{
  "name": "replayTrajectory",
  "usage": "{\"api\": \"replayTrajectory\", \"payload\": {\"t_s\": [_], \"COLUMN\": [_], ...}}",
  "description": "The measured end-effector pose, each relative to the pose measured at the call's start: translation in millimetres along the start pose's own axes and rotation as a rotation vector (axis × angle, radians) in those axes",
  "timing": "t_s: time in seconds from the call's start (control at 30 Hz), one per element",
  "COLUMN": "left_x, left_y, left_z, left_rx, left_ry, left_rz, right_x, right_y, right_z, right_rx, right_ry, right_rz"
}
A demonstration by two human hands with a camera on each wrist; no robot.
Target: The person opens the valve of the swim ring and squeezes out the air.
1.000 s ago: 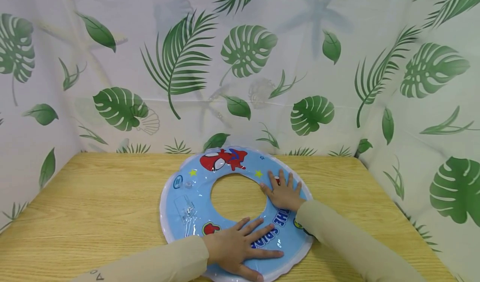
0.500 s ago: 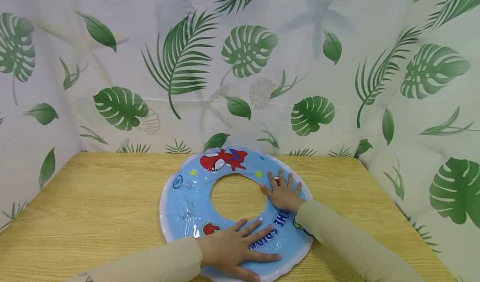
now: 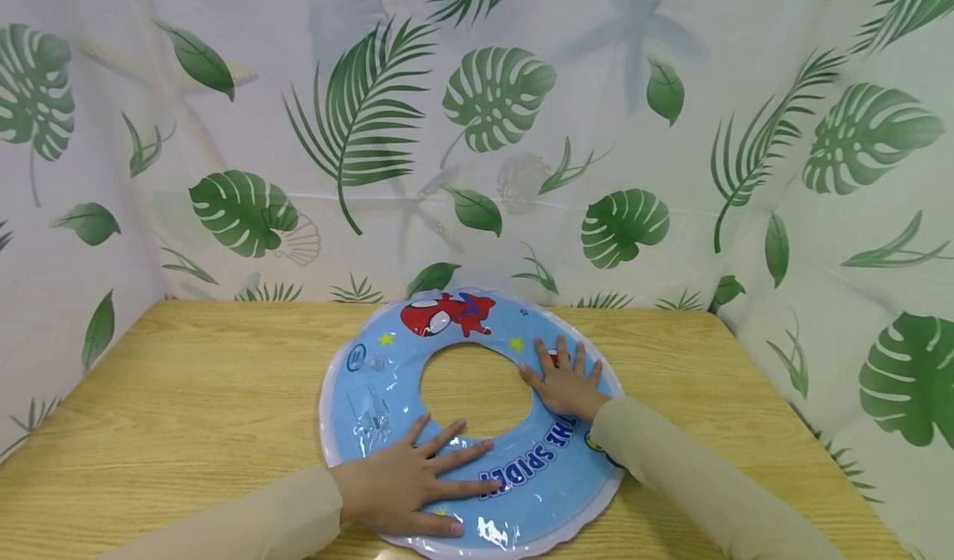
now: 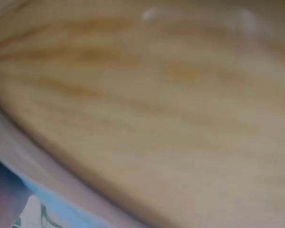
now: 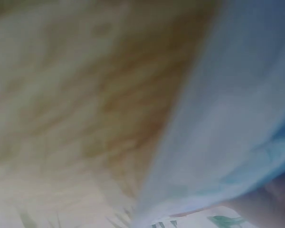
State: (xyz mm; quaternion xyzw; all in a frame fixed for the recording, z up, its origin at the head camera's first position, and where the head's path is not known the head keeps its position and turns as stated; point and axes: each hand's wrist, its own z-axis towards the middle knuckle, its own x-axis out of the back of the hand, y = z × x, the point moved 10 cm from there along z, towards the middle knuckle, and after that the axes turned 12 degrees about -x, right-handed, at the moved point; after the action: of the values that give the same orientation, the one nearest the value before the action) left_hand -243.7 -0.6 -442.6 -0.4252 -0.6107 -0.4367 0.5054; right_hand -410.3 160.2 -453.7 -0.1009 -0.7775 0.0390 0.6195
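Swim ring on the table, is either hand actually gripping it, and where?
Neither grips it. The left hand lies flat on the swim ring at its near left part, and the right hand presses flat on its right side.

The swim ring (image 3: 522, 469) is a flat, deflated blue ring with a clear wavy rim and a round hole in the middle; it lies face up on the bench (image 3: 186, 394), near the far edge; a red cartoon figure sits on its far side, yellow stars beside it, blue lettering along its near right arc; a clear valve shows at its left.
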Motion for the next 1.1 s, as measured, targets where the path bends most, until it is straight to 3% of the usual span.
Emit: {"api": "replayTrajectory", "payload": {"t_s": [0.2, 0.73, 1.1], "left_x": [-2.2, -0.8, -1.1], "left_y": [-0.5, 0.1, 0.1], "left_z": [-2.2, -1.7, -1.9], "left_rx": [-0.001, -0.009, -0.005], "left_ry": [0.005, -0.038, -0.043], "left_rz": [-0.105, -0.106, -0.123], "right_x": [-0.4, 19.7, 27.5], "right_y": [-0.3, -13.0, -37.3], "right_z": [-0.4, 4.8, 37.3], "right_rx": [0.003, -0.017, 0.106], "right_ry": [-0.009, -0.108, -0.042], "right_rz": [-0.002, -0.026, -0.011]}}
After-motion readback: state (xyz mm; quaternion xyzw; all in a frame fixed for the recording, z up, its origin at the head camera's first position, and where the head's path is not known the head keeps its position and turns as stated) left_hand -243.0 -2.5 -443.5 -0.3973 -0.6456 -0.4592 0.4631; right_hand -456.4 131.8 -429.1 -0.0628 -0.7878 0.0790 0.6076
